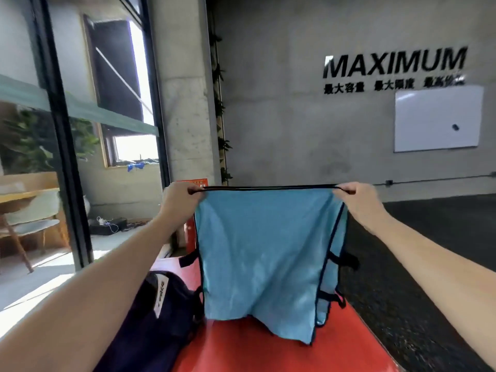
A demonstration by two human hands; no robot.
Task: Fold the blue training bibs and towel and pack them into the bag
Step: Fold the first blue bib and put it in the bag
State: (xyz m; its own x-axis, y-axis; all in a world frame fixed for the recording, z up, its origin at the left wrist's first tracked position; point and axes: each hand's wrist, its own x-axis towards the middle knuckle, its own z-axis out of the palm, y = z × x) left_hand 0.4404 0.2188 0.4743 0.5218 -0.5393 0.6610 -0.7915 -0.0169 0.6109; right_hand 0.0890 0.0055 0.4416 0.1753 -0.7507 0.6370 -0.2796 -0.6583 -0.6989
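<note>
You hold a light blue training bib [264,253] stretched out in front of you, both arms raised over a red counter [268,350]. Your left hand [180,200] is closed on the bib's top left corner, fingers curled round the dark trim, and your right hand [355,197] pinches the top right corner the same way, so the black-edged upper hem runs taut and level between the two fists. The bib hangs free below that line, its lower edge uneven and dangling just above the counter, though you cannot tell whether the lowest point touches the surface. Short dark straps stick out from both side edges, and a second blue layer shows behind the right side.

A dark navy bag [150,320] with a white label sits at the counter's left end, just beside the bib's lower left corner and partly under your left forearm. Whether the bag is open cannot be made out.

Beyond the bib stands a grey concrete wall bearing the word MAXIMUM [394,63] in black letters, with a row of smaller blurred characters beneath it and a whiteboard [437,119] fixed lower right. To your left, a black-framed glass partition [61,162] shows a wooden table and pale chair [32,218] behind it.
</note>
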